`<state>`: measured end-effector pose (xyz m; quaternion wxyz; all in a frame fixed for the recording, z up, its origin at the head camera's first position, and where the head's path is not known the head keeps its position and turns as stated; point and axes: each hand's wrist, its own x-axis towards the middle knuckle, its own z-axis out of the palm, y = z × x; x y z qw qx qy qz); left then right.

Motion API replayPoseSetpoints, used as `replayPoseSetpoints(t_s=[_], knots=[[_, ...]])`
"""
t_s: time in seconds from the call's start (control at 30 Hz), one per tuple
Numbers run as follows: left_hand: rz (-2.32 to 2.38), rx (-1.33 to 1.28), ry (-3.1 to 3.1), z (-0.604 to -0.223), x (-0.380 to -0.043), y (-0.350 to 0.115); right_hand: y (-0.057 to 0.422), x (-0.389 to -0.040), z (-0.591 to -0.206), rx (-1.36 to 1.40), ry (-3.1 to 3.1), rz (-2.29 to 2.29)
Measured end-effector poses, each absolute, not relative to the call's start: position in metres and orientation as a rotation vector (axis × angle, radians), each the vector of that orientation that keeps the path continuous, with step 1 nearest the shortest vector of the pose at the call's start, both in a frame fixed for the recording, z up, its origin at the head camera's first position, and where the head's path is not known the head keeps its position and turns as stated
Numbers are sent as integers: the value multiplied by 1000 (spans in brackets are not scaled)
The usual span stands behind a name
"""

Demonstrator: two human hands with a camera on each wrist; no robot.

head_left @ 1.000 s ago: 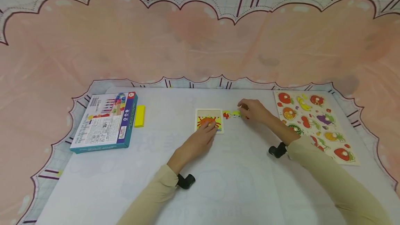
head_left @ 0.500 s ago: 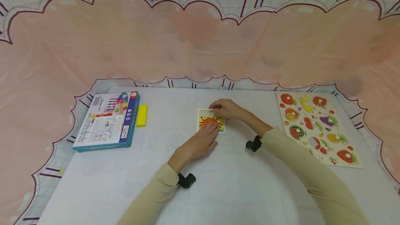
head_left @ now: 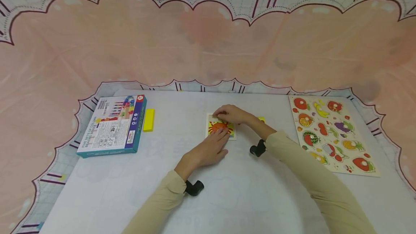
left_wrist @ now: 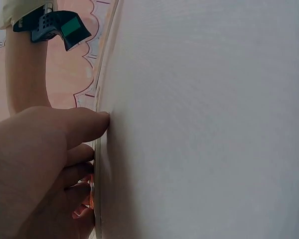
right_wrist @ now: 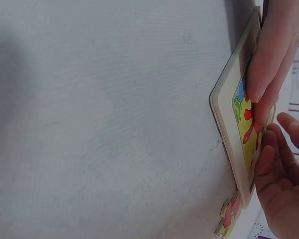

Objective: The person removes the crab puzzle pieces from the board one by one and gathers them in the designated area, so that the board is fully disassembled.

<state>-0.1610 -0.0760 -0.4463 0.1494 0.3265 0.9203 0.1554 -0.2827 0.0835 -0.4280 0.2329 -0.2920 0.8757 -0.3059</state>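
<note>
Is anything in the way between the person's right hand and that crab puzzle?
Nothing visible blocks it: the right hand is at the far side of the crab puzzle. The left hand rests over part of the near side. A loose piece lies outside the puzzle's frame, not between them.

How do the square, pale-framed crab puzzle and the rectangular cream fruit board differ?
The square crab puzzle is smaller than the rectangular fruit board. The puzzle shows a crab on yellow; the board, fruits on cream. The left hand and right hand are at the puzzle, neither on the board. Both things lie on the white tabletop.
</note>
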Motion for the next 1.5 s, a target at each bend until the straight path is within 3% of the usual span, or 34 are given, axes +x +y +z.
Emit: replayPoseSetpoints(t_s=[1.5], knots=[[365,929,2648,-444,-161,-72,80,-282,-431,-783,2238,-895]])
